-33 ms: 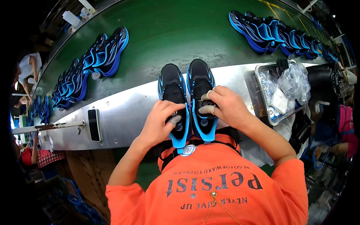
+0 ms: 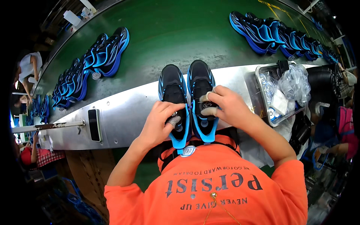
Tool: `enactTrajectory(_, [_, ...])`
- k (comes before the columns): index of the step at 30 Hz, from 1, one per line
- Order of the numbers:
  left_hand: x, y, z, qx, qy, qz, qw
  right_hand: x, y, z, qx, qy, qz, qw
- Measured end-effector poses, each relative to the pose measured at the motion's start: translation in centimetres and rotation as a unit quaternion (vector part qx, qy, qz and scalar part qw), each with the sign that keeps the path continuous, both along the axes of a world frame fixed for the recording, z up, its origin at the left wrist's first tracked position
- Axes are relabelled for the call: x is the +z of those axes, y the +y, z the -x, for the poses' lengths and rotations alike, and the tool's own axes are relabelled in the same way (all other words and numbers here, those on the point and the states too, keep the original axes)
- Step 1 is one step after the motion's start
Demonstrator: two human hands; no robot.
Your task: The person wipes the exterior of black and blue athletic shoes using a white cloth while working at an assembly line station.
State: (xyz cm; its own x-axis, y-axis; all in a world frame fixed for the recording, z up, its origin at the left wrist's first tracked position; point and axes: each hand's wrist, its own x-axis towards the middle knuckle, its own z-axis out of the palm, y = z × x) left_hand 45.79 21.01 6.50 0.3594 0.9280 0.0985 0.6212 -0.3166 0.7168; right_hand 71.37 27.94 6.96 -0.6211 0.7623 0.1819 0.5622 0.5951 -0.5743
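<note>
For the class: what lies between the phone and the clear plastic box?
A pair of black-and-blue shoes, with the left hand and right hand on them; the head view shows this.

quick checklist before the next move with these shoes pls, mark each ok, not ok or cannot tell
1. Left hand at the left shoe: ok
2. Right hand at the right shoe: ok
3. Shoes side by side, toes pointing away from the person: ok
4. Phone apart from both shoes: ok
5. Firm hold under the fingers: cannot tell
</note>
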Motion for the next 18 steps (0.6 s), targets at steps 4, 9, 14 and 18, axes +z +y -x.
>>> enactTrajectory(4, [-0.6, -1.0, -1.3, 0.133, 0.000, 0.046, 0.990, -0.4, 0.4, -0.7, 0.085, 0.063, 0.079, 0.991])
enactTrajectory(9, [0.3, -0.1, -1.0, 0.020, 0.003, -0.034, 0.999, -0.4, 0.9, -0.8, 0.045, 0.045, 0.029, 0.998])
enactTrajectory(14, [2.0, -2.5, -4.9, 0.081, -0.133, 0.068, 0.986, -1.7, 1.0, -1.1, 0.095, 0.120, 0.081, 0.985])
enactTrajectory(18, [1.0, -3.2, -8.1, 0.151, -0.393, 0.472, 0.775, -1.4, 1.7, -1.7, 0.005, -0.029, 0.086, 0.996])
